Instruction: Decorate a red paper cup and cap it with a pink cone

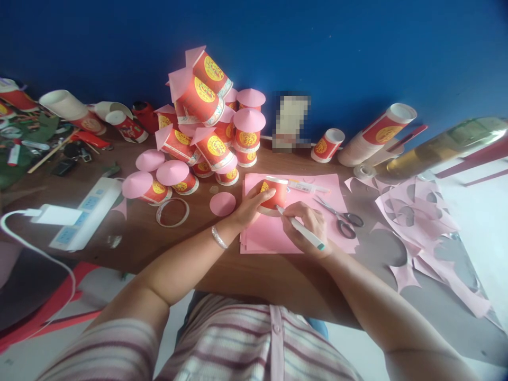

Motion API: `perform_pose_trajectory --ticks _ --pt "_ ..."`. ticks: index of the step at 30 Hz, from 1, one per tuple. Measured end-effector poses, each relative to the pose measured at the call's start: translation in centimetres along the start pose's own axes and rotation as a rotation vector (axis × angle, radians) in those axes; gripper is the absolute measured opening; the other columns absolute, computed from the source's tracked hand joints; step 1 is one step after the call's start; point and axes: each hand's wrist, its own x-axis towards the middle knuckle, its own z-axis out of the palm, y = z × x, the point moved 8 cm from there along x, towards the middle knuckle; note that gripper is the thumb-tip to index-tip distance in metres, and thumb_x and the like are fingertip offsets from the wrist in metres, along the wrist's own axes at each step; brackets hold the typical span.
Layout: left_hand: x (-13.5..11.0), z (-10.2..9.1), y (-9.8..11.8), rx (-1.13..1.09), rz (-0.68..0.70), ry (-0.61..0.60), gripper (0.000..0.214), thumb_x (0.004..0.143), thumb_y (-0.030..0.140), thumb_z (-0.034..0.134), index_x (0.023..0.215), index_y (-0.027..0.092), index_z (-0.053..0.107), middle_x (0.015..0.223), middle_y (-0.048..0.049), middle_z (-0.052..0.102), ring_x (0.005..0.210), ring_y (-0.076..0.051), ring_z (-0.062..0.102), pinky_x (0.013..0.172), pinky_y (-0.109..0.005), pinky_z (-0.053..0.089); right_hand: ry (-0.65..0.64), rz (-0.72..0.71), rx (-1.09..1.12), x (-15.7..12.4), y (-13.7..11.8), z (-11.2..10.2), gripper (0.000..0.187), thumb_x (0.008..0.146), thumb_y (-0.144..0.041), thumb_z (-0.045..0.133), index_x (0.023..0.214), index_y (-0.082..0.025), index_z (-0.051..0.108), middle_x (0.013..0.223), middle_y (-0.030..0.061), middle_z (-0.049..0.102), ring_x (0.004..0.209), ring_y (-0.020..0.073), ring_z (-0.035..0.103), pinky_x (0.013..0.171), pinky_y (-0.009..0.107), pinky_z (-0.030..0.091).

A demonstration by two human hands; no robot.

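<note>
My left hand [251,203] is closed around a red paper cup [274,192] with a yellow emblem, standing mouth-down on a stack of pink paper [270,235]. My right hand [308,222] grips a white pen [301,229] with a green end. Its tip touches the paper at the cup's base. A cut pink paper circle [222,203] lies just left of my left hand.
Behind stands a pile of red cups with pink cone tops [206,121]. Scissors [342,217] and a glue stick [305,186] lie on the pink paper. Pink offcuts [416,222] spread to the right. A tape ring [172,212], a power strip [85,211] and a cup stack [377,135] are nearby.
</note>
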Motion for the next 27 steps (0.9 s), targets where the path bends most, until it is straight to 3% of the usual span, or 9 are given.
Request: perform_pose_trajectory --ticks 10,18,27 --pt "0.11 -0.05 -0.01 -0.011 0.022 -0.015 0.036 0.092 0.046 0.07 0.119 0.021 0.072 0.118 -0.0083 0.075 0.099 -0.024 0.072 0.086 -0.036 0.058 0.003 0.03 -0.016 0.13 0.08 -0.26 0.014 0.093 -0.011 0.059 0.089 -0.024 0.056 0.069 -0.0035 0.067 0.055 0.0111 0.064 0.054 0.021 0.048" --pt "0.04 -0.22 -0.01 -0.018 0.017 0.004 0.032 0.092 0.045 0.07 0.112 0.021 0.073 0.103 -0.0058 0.075 0.096 -0.021 0.07 0.081 -0.032 0.057 0.019 0.043 -0.048 -0.13 0.19 -0.15 0.015 0.091 -0.01 0.057 0.085 -0.024 0.054 0.066 -0.0047 0.065 0.051 0.0101 0.059 0.053 0.021 0.047" --pt "0.12 -0.43 -0.13 -0.042 0.033 0.038 0.029 0.092 0.044 0.071 0.109 0.02 0.072 0.102 -0.0051 0.075 0.096 -0.021 0.071 0.085 -0.032 0.056 0.005 0.033 -0.037 -0.32 0.0 0.04 0.016 0.089 -0.009 0.057 0.085 -0.024 0.053 0.065 -0.0048 0.064 0.05 0.0103 0.058 0.052 0.022 0.045"
